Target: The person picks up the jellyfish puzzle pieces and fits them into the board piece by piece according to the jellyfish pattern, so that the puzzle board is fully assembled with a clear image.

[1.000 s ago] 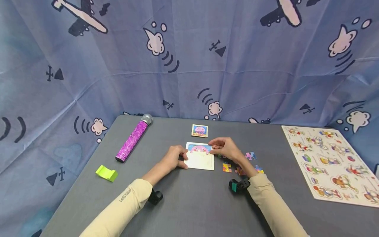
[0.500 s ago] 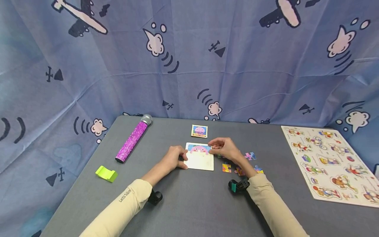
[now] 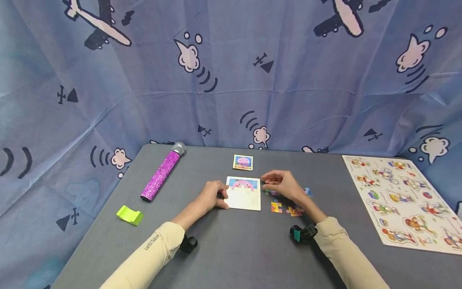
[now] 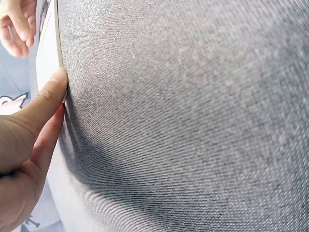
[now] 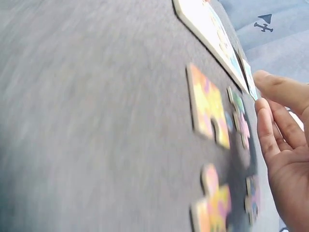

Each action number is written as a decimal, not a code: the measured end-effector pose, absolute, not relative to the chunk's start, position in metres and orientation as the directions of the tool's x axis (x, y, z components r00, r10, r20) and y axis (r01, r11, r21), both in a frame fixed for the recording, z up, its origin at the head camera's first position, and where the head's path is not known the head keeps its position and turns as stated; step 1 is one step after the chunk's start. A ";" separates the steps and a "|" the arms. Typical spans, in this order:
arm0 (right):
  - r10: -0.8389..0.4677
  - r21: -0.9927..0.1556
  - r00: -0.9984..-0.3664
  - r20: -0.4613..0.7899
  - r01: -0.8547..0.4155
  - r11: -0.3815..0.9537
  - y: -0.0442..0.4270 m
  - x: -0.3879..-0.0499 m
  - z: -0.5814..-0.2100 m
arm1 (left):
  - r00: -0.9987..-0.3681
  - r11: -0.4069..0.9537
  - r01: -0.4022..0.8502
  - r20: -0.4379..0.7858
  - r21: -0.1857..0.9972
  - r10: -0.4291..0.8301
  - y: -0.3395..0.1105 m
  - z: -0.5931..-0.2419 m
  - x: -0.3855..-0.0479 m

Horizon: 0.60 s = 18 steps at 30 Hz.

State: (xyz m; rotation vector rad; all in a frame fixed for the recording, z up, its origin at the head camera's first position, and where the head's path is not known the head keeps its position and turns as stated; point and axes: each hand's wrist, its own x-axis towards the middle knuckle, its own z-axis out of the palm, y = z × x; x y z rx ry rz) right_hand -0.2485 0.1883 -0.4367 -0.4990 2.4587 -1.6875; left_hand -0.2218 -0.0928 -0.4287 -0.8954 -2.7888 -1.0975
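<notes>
With left hand [image 3: 211,196], in the head view, pinched the jigsaw tray [image 3: 241,200] by its left edge; held right hand [image 3: 284,186], loosely bent, just beyond its right edge. In left wrist view, pressed thumb [image 4: 50,92] to its corner. In right wrist view, hovered near a yellow puzzle piece [image 5: 206,102].

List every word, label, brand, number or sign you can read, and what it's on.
"LET'S SLIM", on the left sleeve; small and soft, so the exact spelling is uncertain.
Puzzle tray: any print is too small to read.
Picture board: pictures, no legible text.
Backdrop: printed drawings, no readable lettering.
</notes>
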 end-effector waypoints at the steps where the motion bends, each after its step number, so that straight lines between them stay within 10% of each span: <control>1: -0.334 -0.921 -0.938 0.090 -0.206 0.332 0.191 -0.247 -0.436 | -0.834 0.586 0.518 0.217 0.623 0.507 -0.093 -0.429 -0.222; 18: -0.338 -0.867 -0.937 0.083 -0.235 0.439 0.222 -0.233 -0.436 | -0.833 0.564 0.511 0.212 0.648 0.511 -0.094 -0.426 -0.218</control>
